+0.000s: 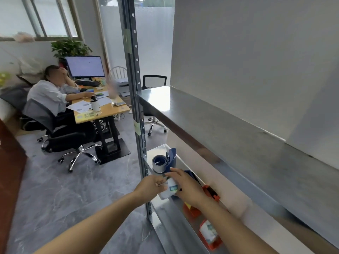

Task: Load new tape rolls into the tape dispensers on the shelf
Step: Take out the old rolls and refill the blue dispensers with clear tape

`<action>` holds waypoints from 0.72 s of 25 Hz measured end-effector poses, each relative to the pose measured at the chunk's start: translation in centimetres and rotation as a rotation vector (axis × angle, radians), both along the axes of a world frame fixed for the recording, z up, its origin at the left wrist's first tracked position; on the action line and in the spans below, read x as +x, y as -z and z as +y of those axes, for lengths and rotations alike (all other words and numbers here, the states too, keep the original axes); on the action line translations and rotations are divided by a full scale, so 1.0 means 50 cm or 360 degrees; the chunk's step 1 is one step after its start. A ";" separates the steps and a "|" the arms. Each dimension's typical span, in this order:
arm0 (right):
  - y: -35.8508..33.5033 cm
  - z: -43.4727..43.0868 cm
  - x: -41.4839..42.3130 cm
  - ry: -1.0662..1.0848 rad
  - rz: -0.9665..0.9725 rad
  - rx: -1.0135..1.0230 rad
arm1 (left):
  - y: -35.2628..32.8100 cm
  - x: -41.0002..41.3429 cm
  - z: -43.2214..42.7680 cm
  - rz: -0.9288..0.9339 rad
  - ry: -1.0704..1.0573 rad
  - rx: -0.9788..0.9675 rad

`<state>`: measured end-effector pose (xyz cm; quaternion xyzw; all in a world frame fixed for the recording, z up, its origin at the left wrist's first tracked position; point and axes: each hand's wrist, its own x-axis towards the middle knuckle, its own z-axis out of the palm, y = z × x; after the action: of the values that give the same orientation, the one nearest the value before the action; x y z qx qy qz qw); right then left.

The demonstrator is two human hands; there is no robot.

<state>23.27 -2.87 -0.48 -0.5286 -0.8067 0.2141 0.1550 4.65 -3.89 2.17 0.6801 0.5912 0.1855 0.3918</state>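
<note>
Both hands are working at the lower shelf [165, 217] of a metal rack. The left hand [149, 186] is pinching the near edge of a white tape roll [168, 189], its fingers closed on it, while the right hand [185, 187] is lying over the roll's far side with fingers curled around it, partly covering a blue dispenser [190, 174]. Just behind, another blue dispenser [162, 161] is standing on the same shelf. Orange dispensers [210, 233] are lying further along, to the right.
</note>
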 end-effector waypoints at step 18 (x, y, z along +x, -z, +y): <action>0.011 -0.017 -0.113 0.1328 -0.0091 -0.0094 | 0.054 -0.015 0.280 -0.0132 0.0830 -0.0216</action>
<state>17.62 -3.71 -1.03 -0.8199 -0.5210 0.1413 0.1906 3.91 10.13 -0.54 0.7733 0.3906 0.0659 0.4950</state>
